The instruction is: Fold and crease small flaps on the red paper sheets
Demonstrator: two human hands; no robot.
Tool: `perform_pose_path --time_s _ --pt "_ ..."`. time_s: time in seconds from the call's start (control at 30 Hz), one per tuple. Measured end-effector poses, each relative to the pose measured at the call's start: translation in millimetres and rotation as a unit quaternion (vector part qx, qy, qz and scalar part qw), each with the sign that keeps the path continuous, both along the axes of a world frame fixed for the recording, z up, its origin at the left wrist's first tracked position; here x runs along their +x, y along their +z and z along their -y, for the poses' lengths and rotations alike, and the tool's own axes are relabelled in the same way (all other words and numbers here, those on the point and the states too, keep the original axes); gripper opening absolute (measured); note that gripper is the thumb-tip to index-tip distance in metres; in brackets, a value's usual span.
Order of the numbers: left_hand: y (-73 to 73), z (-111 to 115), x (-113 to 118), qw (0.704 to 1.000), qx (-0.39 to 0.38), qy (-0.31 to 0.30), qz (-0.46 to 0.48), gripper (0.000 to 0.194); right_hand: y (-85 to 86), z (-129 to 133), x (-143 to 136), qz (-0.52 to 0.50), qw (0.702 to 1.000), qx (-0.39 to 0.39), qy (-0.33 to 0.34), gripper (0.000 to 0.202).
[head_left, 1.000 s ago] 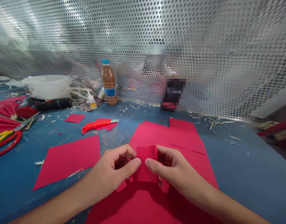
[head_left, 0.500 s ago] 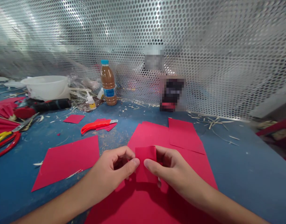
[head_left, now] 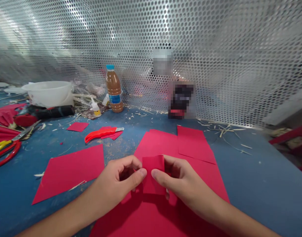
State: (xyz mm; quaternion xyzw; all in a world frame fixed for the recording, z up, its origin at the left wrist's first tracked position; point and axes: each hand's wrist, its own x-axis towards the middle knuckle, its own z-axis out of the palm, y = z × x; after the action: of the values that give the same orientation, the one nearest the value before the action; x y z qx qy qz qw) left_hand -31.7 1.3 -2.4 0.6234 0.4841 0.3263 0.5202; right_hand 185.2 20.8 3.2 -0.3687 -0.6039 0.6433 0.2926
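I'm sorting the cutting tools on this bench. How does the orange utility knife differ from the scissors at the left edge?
The orange utility knife is one curved body with a short metal blade showing at its right end; the scissors have two long looped handles, red and yellow. The knife lies partly on a small red paper scrap, while the scissors lie at the left edge, partly cut off from view. Both rest flat on the blue table, untouched by either hand.

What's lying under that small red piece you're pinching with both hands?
Under the small red piece, pinched by the left hand and right hand, lies a large red sheet on the blue table. The hands hide the piece's edges.
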Motion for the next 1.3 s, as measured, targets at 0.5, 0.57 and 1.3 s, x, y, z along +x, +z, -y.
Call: perform_pose_path --time_s 0.5,0.57,1.3 --pt "2.2 -0.6 0.9 0.999 0.031 0.018 -0.03 0.034 1.1 2.7 -0.7 0.022 1.0 -0.004 -0.005 0.028" --pt "2.8 -0.1 0.7 0.999 0.031 0.016 -0.031 0.034 0.1 2.7 -0.3 0.016 1.0 -0.003 -0.003 0.028" --pt "6.1 -3.5 -4.2 1.0 -0.005 0.028 -0.005 0.037 2.6 1.5 -2.5 -0.074 0.994 -0.024 -0.073 0.042"
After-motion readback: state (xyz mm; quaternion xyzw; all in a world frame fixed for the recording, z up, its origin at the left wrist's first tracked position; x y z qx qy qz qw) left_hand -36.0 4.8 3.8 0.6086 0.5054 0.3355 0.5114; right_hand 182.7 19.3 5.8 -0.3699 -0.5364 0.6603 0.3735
